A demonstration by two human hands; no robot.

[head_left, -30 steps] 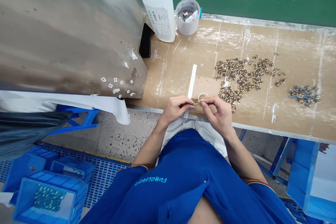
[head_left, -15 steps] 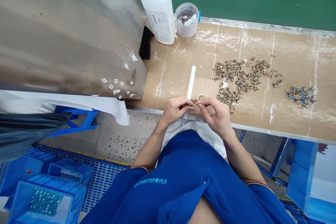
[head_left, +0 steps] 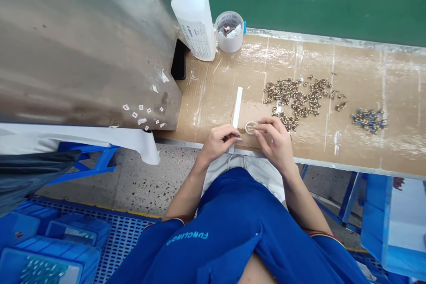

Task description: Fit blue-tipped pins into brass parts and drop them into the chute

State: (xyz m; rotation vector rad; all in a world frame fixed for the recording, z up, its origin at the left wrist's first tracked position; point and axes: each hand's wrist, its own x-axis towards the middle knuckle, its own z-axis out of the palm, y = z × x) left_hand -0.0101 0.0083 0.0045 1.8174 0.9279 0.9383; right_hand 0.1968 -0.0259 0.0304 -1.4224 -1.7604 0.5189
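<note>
My left hand [head_left: 220, 143] is closed in a pinch near the table's front edge. Whatever its fingertips hold is too small and dark to name. My right hand [head_left: 274, 141] has thumb and fingers closed on a thin pale stick [head_left: 252, 129], its tip over a small round white dish [head_left: 246, 125]. Right behind that hand spreads a loose pile of small brass-coloured metal parts [head_left: 282, 91]. A white strip [head_left: 237, 107] lies on the table between the hands, beyond my left fingertips.
A white bottle with a blue cap [head_left: 196, 22] and a tape roll holding scraps [head_left: 230, 43] stand at the back. Beside them is a black phone-like object [head_left: 179, 63]. Blue-tinged small parts [head_left: 368, 120] lie at right. A metal panel [head_left: 83, 53] borders the left.
My hands, together at the fingertips before, are now apart. My right fingertips have come to the white dish with the stick. The whole view has shifted slightly.
</note>
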